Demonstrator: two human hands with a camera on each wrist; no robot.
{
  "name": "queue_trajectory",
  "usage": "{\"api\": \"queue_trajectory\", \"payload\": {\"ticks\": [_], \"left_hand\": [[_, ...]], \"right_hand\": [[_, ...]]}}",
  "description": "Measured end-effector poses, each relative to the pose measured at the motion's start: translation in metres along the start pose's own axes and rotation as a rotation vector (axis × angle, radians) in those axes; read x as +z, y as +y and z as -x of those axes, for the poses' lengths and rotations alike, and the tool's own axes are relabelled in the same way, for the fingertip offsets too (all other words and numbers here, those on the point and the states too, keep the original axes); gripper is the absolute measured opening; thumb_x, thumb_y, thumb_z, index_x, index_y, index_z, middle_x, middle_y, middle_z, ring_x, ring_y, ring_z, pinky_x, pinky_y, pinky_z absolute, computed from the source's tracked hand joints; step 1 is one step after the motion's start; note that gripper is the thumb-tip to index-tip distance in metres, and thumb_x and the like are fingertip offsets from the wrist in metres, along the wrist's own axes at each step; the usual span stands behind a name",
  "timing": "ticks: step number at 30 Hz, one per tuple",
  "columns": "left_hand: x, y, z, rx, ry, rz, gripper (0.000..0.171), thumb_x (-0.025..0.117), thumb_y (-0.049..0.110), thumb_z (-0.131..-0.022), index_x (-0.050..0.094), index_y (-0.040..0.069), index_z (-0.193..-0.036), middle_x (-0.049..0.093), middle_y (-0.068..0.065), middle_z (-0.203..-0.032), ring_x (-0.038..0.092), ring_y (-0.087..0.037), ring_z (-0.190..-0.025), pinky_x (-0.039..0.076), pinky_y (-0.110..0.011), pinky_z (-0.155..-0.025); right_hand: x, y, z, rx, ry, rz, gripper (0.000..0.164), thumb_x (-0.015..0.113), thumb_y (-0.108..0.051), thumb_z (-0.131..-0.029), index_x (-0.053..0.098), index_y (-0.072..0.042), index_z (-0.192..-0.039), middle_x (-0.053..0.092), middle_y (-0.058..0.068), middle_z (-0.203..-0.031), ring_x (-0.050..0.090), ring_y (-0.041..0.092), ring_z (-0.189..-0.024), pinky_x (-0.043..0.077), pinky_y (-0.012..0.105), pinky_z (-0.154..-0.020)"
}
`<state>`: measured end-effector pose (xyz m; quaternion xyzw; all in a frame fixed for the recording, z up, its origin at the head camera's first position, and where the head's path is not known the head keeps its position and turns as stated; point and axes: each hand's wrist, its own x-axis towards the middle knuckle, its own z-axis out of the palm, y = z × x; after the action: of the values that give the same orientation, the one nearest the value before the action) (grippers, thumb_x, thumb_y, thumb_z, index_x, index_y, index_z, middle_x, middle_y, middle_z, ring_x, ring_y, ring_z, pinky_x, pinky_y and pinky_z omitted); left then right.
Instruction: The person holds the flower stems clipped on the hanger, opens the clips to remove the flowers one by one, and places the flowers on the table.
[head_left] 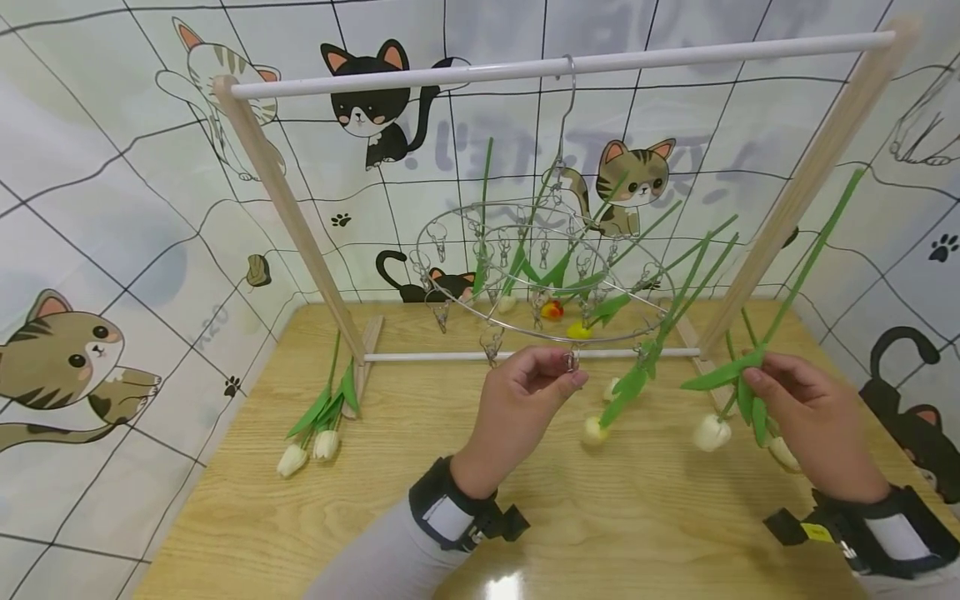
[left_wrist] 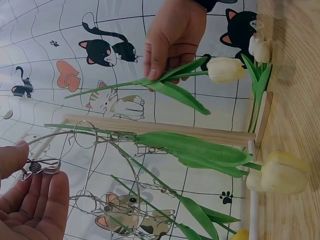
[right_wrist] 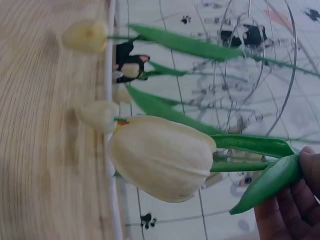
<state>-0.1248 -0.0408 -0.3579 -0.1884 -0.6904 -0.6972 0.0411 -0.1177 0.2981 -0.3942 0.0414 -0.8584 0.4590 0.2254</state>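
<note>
Fingers and thumb of my left hand (head_left: 517,412) pinch a small metal clip (left_wrist: 42,166) at the near rim of a round wire drying hanger (head_left: 480,321). My right hand (head_left: 813,425) holds an artificial white tulip (right_wrist: 162,157) by its stem and leaves, bloom down and stem up, to the right of the hanger. Several tulips hang bloom down from the hanger's clips, among them a pale one (head_left: 595,431), a yellow one (head_left: 579,331) and an orange-red one (head_left: 552,310). Bare clips (head_left: 441,317) dangle from the left part of the rim.
The hanger hooks over the white bar of a wooden stand (head_left: 288,200) on a wood-grain table (head_left: 300,542). Two white tulips (head_left: 292,460) lie by the stand's left foot; other tulips (left_wrist: 261,51) lie by its right foot. A cat-patterned cloth (head_left: 480,150) surrounds the table.
</note>
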Motion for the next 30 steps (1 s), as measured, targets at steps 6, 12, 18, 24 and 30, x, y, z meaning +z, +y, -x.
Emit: {"api": "queue_trajectory", "payload": {"ticks": [6, 12, 18, 24, 30], "left_hand": [[-0.001, 0.001, 0.001, 0.022, -0.005, -0.006, 0.02, 0.077, 0.011, -0.094, 0.071, 0.002, -0.111, 0.074, -0.013, -0.108, 0.069, -0.006, -0.093, 0.061, -0.025, -0.085], [-0.002, 0.0, 0.001, 0.043, -0.003, -0.031, 0.021, 0.078, 0.013, -0.094, 0.072, 0.003, -0.111, 0.074, -0.012, -0.107, 0.069, -0.007, -0.092, 0.061, -0.026, -0.085], [-0.003, 0.0, 0.002, 0.03, -0.001, -0.021, 0.022, 0.078, 0.014, -0.094, 0.072, 0.003, -0.113, 0.074, -0.011, -0.109, 0.07, -0.008, -0.093, 0.061, -0.025, -0.086], [-0.002, 0.0, 0.003, 0.031, -0.006, -0.032, 0.023, 0.078, 0.015, -0.094, 0.072, 0.003, -0.113, 0.074, -0.011, -0.108, 0.069, -0.008, -0.093, 0.061, -0.026, -0.086], [-0.002, 0.0, 0.004, 0.04, -0.016, -0.036, 0.023, 0.077, 0.015, -0.095, 0.071, 0.002, -0.114, 0.073, -0.01, -0.109, 0.069, -0.008, -0.094, 0.06, -0.026, -0.087]], "right_hand": [[-0.013, 0.02, -0.007, 0.138, -0.039, 0.113, 0.038, 0.064, -0.025, -0.105, 0.064, 0.004, -0.131, 0.06, -0.041, -0.094, 0.06, -0.021, -0.083, 0.05, 0.004, -0.066], [-0.016, 0.043, -0.014, 0.202, -0.14, 0.193, 0.052, 0.06, -0.035, -0.107, 0.059, 0.007, -0.138, 0.057, -0.038, -0.093, 0.056, -0.018, -0.08, 0.05, 0.011, -0.062], [-0.016, 0.067, -0.021, 0.199, -0.24, 0.241, 0.05, 0.056, -0.034, -0.108, 0.06, 0.008, -0.136, 0.071, -0.004, -0.108, 0.056, -0.016, -0.079, 0.054, 0.017, -0.063], [-0.016, 0.083, -0.03, 0.159, -0.322, 0.298, 0.05, 0.053, -0.031, -0.11, 0.058, 0.013, -0.134, 0.063, 0.038, -0.125, 0.055, -0.015, -0.076, 0.053, 0.018, -0.061], [-0.014, 0.092, -0.039, 0.166, -0.378, 0.387, 0.052, 0.054, -0.028, -0.109, 0.056, 0.018, -0.133, 0.06, 0.043, -0.129, 0.068, 0.04, -0.103, 0.056, 0.032, -0.072]]}}
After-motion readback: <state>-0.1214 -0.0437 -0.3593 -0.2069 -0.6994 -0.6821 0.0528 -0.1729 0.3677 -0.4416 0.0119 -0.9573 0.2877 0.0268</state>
